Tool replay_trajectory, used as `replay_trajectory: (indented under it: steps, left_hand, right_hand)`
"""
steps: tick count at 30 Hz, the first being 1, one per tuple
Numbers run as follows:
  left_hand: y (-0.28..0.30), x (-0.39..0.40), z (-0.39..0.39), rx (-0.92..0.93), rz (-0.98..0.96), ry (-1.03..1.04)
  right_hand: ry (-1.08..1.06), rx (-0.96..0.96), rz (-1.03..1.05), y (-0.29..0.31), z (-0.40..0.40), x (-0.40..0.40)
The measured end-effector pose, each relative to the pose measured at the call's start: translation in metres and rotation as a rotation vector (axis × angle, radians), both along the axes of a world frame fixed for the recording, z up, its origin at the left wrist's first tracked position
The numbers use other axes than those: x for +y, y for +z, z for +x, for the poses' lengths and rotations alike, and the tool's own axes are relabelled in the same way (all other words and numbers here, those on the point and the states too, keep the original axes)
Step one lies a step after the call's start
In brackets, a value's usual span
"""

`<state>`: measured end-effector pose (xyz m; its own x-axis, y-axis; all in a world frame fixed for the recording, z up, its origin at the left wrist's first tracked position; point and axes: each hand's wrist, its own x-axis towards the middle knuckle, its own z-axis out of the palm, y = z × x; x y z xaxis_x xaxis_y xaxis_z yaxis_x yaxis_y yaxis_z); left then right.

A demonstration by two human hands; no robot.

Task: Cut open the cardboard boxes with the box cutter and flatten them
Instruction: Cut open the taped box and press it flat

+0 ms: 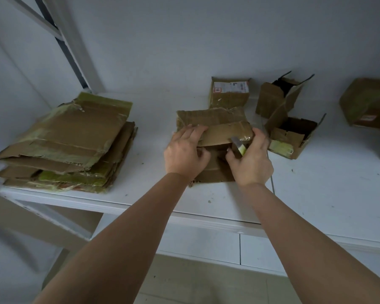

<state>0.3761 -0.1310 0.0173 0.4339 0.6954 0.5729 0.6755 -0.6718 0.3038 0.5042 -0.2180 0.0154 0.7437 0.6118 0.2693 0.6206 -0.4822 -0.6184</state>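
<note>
Fingers [198, 131] of the left hand [184, 150] lie over the near flap of the cardboard box [215, 132] in the middle of the frame. They bend a little and press down on the flap, and the thumb curls under its edge. The right hand [250, 159] is just to the right of it. Its fingers are curled round the box cutter [239, 147], which has a pale yellow-green body and a grey tip. The tip points up and to the left, at the taped right end of the flap. I cannot tell if the blade is out.

That box sits on the white bench [316, 194], near the middle. It is partly opened and squashed low, with a torn flap at the back.

At the left of the frame is a stack of flat cardboard [75, 141] with greenish tape on it. It lies on the bench, well apart from the hands.

Behind the held box, a small box with a white label [229, 93] stands near the wall. To the right of it is an open box standing up [276, 95], and in front of that an open box lying low [294, 134], just beside the right hand. Another closed box [369, 104] is at the far right edge.
</note>
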Motion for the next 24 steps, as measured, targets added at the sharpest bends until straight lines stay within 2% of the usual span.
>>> replay_trajectory:
  steps: [5,8,10,13,17,24]
  left_hand:
    - [0.019,0.003,-0.018,0.211,-0.223,-0.174]
    - [0.028,0.012,-0.032,0.236,-0.259,-0.342]
    - [0.03,0.014,-0.043,0.18,-0.256,-0.369]
    - [0.029,0.012,-0.057,0.026,-0.312,-0.278]
    - [0.021,0.011,-0.066,-0.138,-0.578,-0.234]
    - [0.026,-0.01,-0.081,0.06,-0.348,-0.178]
  right_hand:
    - [0.129,0.031,-0.015,0.007,0.009,-0.019]
    - [0.122,0.032,-0.037,0.014,0.016,-0.032]
    - [0.066,0.049,-0.005,0.017,0.021,-0.039]
    - [0.07,0.06,0.001,0.016,0.025,-0.044]
    - [0.122,0.115,-0.013,0.009,0.021,-0.043]
    - [0.153,0.363,0.062,0.005,0.01,-0.039]
